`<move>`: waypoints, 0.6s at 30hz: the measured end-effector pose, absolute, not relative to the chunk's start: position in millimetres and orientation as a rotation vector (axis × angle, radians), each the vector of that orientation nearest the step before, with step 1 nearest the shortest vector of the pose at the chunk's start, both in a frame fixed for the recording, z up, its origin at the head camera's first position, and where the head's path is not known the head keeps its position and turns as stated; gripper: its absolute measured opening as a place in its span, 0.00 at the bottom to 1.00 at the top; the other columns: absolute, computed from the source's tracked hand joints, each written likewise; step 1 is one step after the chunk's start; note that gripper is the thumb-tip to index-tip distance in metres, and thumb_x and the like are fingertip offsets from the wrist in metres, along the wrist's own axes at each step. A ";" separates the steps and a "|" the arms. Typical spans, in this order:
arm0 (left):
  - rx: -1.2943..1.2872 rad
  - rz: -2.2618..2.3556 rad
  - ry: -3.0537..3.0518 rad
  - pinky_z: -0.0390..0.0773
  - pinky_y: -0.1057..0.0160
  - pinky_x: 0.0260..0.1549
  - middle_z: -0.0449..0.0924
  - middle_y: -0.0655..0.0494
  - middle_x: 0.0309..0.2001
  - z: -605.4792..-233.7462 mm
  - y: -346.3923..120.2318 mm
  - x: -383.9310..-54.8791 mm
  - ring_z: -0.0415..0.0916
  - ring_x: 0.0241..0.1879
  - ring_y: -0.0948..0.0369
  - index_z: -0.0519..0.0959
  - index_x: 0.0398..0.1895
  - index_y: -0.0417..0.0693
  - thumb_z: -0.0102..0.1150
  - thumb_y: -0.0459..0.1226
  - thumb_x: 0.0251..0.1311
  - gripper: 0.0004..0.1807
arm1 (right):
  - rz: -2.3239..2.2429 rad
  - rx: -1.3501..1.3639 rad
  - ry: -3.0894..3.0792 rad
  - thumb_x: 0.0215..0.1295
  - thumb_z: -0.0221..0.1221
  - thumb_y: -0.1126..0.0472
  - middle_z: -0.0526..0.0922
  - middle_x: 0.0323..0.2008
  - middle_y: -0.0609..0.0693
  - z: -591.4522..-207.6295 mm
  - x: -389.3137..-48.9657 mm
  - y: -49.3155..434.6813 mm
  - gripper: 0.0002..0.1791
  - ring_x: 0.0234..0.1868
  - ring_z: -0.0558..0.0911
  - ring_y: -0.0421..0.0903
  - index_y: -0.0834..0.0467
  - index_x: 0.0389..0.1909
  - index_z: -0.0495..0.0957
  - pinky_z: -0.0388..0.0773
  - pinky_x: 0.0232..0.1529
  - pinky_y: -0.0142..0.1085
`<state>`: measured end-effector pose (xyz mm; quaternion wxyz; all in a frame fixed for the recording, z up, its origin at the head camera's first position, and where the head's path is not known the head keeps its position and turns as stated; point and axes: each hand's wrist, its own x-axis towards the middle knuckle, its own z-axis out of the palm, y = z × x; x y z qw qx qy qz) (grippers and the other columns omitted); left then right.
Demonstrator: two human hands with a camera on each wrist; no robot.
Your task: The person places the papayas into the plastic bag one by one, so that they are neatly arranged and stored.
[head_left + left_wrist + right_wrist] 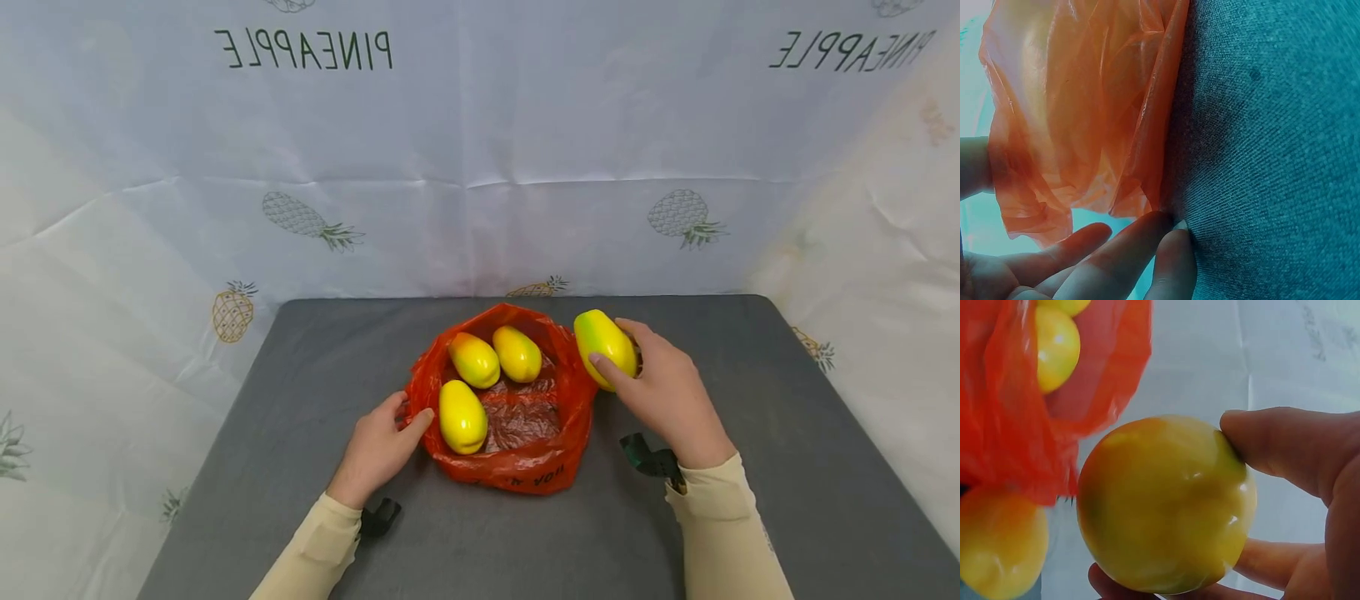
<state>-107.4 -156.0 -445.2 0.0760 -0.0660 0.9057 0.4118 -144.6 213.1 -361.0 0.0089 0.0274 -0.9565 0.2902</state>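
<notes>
A red plastic bag [510,481] stands on the table with its mouth spread wide. Inside lie yellow mangoes: one at the front left [463,417], one behind it [475,360] with a reddish end, and one at the back [517,354]. At the bag's left rim my left hand [382,446] holds the plastic, thumb over the edge and fingers [1110,262] outside, low by the table. Beside the right rim, my right hand [667,392] grips another mango [1166,506] between thumb and fingers. Part of that mango is hidden by the hand.
The grey tabletop [322,358] spreads around the bag. A white cloth [465,125] with pineapple prints hangs behind it. Each wrist wears a dark camera mount [648,457]. A further yellow fruit [1002,544] shows by the bag's edge; whether it is inside, I cannot tell.
</notes>
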 end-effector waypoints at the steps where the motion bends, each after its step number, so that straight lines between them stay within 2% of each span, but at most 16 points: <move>1: -0.198 1.238 2.715 0.87 0.44 0.59 0.83 0.44 0.68 -445.4 -156.1 -107.4 0.86 0.59 0.47 0.75 0.74 0.46 0.63 0.54 0.74 0.33 | 0.909 0.103 -2.988 0.76 0.60 0.34 0.80 0.68 0.64 -360.7 -143.6 210.2 0.45 0.55 0.83 0.60 0.59 0.82 0.64 0.85 0.55 0.60; 10: -0.192 1.245 2.723 0.88 0.46 0.56 0.85 0.45 0.67 -447.7 -155.9 -108.4 0.87 0.55 0.50 0.76 0.73 0.47 0.63 0.53 0.73 0.32 | 0.969 0.263 -2.982 0.75 0.65 0.40 0.82 0.67 0.58 -367.7 -138.1 182.3 0.42 0.53 0.84 0.55 0.55 0.81 0.67 0.87 0.49 0.52; 18: -0.191 1.255 2.720 0.89 0.48 0.53 0.86 0.47 0.65 -446.7 -155.9 -110.0 0.87 0.53 0.51 0.77 0.71 0.47 0.64 0.52 0.73 0.30 | 0.924 0.427 -3.001 0.74 0.66 0.41 0.81 0.69 0.54 -377.7 -135.6 162.1 0.40 0.57 0.84 0.53 0.54 0.80 0.68 0.86 0.55 0.53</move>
